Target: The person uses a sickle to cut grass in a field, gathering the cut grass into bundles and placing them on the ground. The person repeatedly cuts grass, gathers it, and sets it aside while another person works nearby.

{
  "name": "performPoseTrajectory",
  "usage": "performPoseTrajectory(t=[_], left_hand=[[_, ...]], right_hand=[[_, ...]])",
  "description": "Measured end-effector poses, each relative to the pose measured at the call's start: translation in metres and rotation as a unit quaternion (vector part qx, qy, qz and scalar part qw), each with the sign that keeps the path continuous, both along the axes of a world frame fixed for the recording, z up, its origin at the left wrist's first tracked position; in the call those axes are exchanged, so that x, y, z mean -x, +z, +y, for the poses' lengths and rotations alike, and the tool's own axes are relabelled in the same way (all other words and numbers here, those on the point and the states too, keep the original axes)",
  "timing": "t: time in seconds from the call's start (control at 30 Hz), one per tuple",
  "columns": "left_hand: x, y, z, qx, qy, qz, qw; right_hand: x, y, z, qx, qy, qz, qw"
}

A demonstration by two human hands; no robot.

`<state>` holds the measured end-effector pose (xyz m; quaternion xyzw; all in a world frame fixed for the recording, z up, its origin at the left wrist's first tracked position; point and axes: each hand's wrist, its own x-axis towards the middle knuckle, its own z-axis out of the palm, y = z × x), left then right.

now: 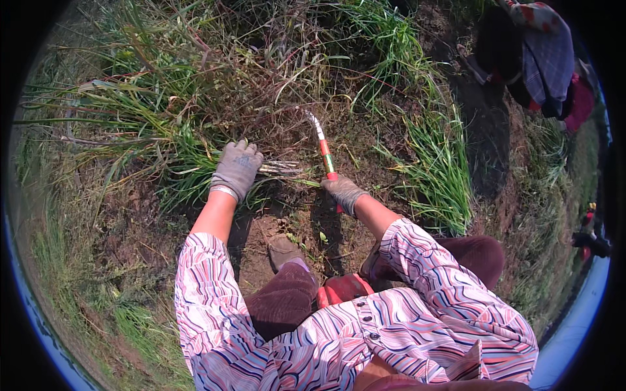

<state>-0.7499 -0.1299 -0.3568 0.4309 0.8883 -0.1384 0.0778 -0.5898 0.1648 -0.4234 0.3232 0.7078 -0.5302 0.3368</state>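
Observation:
My left hand (238, 168), in a grey work glove, is closed over a bunch of long green grass stalks (188, 171). Pale stem ends (283, 168) stick out to its right, while the leaves spread leftward along the ground; the palm and the undersides of the fingers are hidden. In my right hand (344, 193), also gloved, is the red handle of a sickle (326, 154) with a green and gold band. Its curved, shiny blade points away from me, close to dry weeds, apart from the bunch.
Tangled grass and dry weeds (264, 58) stand ahead. A heap of green grass (435, 171) lies at right. Another person (538, 58) bends over at upper right; a further figure (589, 234) is at the right rim. A red object (342, 289) sits between my legs, near my shoe (284, 250).

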Motion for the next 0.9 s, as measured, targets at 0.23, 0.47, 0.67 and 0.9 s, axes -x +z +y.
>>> performPoseTrajectory(t=[0.23,0.47,0.67,0.9], left_hand=[[-0.002,0.0,-0.002,-0.007,0.017,-0.004,1.0],[0.006,0.004,0.011,0.005,0.022,-0.03,0.999],[-0.005,0.0,-0.002,0.012,0.043,-0.039,0.998],[-0.001,-0.009,-0.008,-0.033,0.005,0.025,0.999]], right_hand=[[-0.102,0.01,0.015,-0.093,0.091,-0.016,0.991],[-0.03,0.013,0.018,-0.08,0.082,-0.081,0.99],[-0.074,0.091,0.0,0.126,-0.157,-0.137,0.97],[-0.048,0.067,0.01,0.102,-0.152,-0.114,0.976]])
